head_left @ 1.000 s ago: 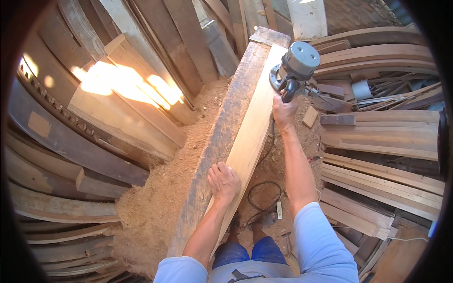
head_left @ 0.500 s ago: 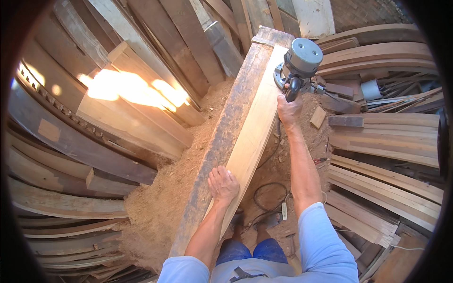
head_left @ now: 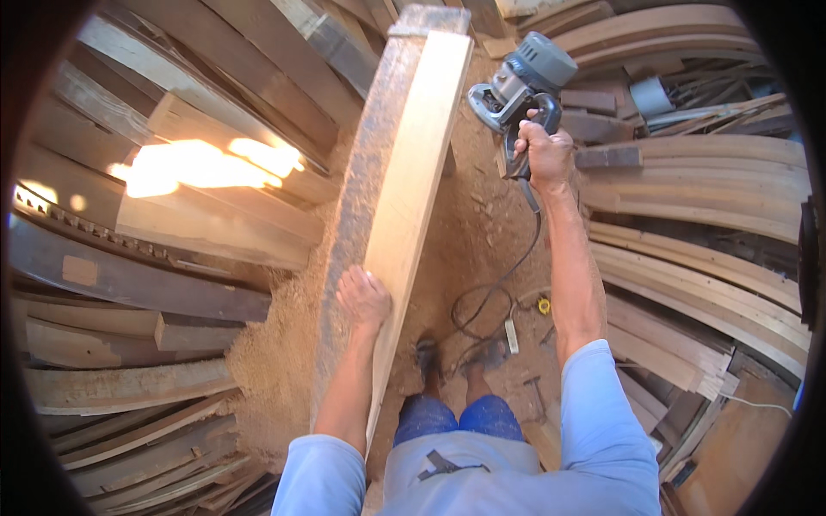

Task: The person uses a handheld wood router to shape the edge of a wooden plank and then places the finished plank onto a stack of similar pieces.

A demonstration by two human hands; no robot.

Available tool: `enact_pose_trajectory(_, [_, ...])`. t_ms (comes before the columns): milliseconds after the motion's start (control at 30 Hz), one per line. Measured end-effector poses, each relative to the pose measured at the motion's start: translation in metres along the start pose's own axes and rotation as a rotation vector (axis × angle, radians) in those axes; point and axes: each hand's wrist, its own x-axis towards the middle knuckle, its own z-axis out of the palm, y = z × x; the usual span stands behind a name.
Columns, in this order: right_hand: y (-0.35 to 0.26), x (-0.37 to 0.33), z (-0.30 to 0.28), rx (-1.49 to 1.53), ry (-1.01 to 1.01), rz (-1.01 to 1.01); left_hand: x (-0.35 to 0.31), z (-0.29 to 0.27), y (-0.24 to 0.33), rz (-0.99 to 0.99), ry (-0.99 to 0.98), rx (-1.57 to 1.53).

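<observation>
My right hand is wrapped round the black side handle of a grey electric router. The router hangs tilted in the air to the right of the board, apart from it, and its cord runs down toward the ground. A long pale wooden board lies lengthwise on a narrow, worn wooden bench beam. Near its close end, my left hand rests across the board's left edge and the beam, fingers extended and touching the wood.
Curved planks are stacked on the left, more timber stacks on the right. Sawdust covers the ground. Beside my feet lie a coiled black cord, a white strip and a small yellow round item.
My right hand has lifted the router off the far end of the board and brought it right and nearer. My left hand still rests on the board. The view has shifted.
</observation>
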Motion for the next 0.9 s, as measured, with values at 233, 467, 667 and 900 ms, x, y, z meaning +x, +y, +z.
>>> enact_pose_trajectory(233, [0.094,-0.032,-0.114,0.551,0.177,0.351,-0.001,-0.003,0.003,0.016,0.006,-0.035])
enact_pose_trajectory(467, [0.239,-0.077,-0.222,0.66,0.456,0.635,0.002,0.001,-0.002,0.042,0.01,-0.044])
enact_pose_trajectory(667, [0.324,-0.095,-0.26,0.763,0.649,0.686,0.0,0.007,-0.01,0.101,0.081,-0.065])
enact_pose_trajectory(900, [0.385,-0.091,-0.297,0.951,0.704,0.578,0.006,-0.008,0.003,-0.133,-0.264,-0.115])
